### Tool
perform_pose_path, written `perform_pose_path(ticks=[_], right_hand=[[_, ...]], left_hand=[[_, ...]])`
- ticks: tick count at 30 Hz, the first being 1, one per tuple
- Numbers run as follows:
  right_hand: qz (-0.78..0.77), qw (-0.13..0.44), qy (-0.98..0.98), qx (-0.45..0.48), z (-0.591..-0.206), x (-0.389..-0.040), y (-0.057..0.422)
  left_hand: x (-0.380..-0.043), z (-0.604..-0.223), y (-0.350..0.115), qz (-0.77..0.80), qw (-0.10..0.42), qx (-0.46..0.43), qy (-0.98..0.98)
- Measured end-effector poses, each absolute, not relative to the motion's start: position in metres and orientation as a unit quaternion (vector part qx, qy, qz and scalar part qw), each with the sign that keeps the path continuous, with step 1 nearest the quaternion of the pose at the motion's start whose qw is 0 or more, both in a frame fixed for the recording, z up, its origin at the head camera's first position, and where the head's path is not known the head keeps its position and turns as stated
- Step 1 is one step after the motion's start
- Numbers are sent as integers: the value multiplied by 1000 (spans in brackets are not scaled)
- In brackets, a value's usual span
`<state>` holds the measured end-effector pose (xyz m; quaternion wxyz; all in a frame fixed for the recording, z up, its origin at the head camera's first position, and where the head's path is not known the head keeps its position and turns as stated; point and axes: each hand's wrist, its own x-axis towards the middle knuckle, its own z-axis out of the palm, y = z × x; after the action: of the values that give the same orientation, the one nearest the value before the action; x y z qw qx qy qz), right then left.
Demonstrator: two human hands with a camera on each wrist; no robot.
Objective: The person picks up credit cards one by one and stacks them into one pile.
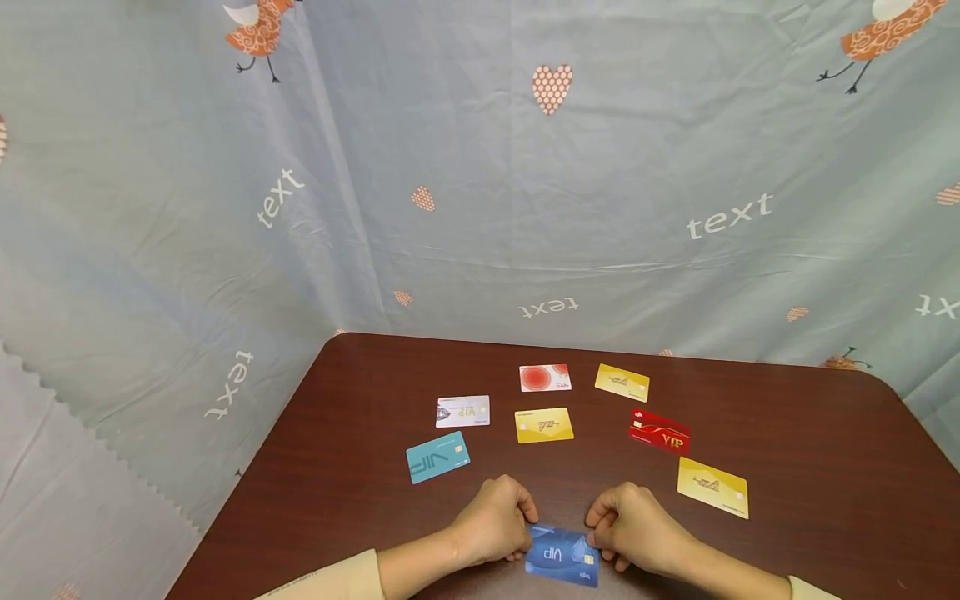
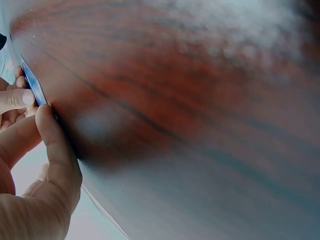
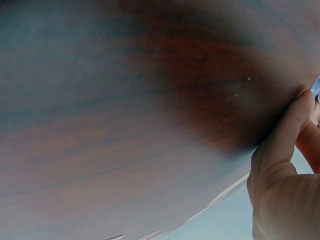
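Observation:
A blue VIP card [image 1: 561,557] lies close over the near side of the table, its lettering upside down in the head view. My left hand [image 1: 497,521] pinches its left edge between thumb and fingers. At the opposite edge, my right hand [image 1: 636,527] pinches the card by its right side. Seen from the left wrist, the card [image 2: 34,82] appears nearly edge-on between both hands. Only a sliver of the blue card [image 3: 316,89] shows beyond the fingertips in the right wrist view.
Beyond the hands, several cards are spread over the dark red-brown table [image 1: 360,508]: a teal VIP card [image 1: 438,457], a silver VIP card [image 1: 462,412], a white-and-red card [image 1: 545,377], a red VIP card [image 1: 660,431], and yellow cards [image 1: 712,487]. A patterned curtain [image 1: 480,250] hangs behind.

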<state>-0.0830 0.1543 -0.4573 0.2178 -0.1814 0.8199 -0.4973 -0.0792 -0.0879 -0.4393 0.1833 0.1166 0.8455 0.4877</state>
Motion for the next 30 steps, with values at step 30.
perform_pose_path(ticks=[30], right_hand=[[-469,204,837,-195,-461,-83,154]], left_hand=[[-82,-441,-90,494,200,104,840]])
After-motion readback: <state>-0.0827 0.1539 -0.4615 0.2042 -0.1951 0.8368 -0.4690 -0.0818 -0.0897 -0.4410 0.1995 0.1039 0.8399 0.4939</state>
